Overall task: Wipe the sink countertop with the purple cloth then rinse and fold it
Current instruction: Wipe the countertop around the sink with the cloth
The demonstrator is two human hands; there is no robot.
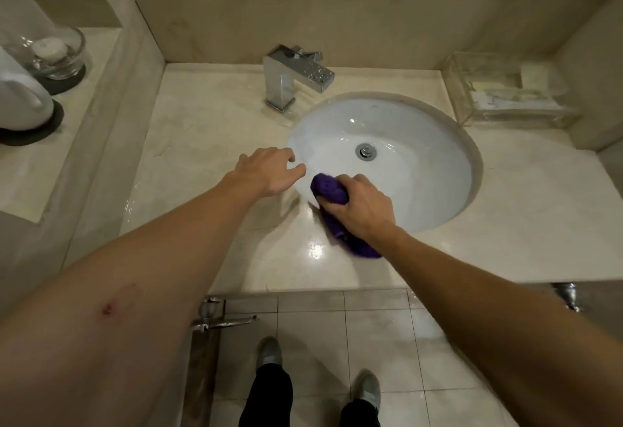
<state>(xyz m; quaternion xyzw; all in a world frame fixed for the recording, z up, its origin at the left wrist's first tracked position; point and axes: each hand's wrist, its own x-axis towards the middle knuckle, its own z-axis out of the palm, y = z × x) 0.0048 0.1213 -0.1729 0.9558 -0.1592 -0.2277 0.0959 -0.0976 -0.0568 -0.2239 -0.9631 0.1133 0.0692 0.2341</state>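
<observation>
ok so head cam view rn: my right hand (357, 205) has its fingers curled round the purple cloth (332, 190), bunched up, one end poking out past the knuckles over the front-left rim of the sink (421, 143), the other end trailing under the wrist onto the desk (202, 130). So the cloth sits right at the basin edge, half on the marble, half over the bowl. Left hand (266, 172) is just beside it on the left, holding nothing, fingers loose and a bit spread, hovering at the sink rim; can't tell if the tips actually touch the surface. Desk looks wet and shiny in front of the basin w/ a bright glare spot near the cloth. Chrome faucet (293, 77) stands behind the sink on the left, droplets on the spout. Clear plastic box (505, 89) sits at the back right corner, something pale inside, too blurry to say what. On the raised ledge to the left there's a glass jar (57, 52) on a dark coaster and a white rounded thing (23, 103) near it. Tiled floor (337, 342) below, my shoes (367, 388) visible.
</observation>
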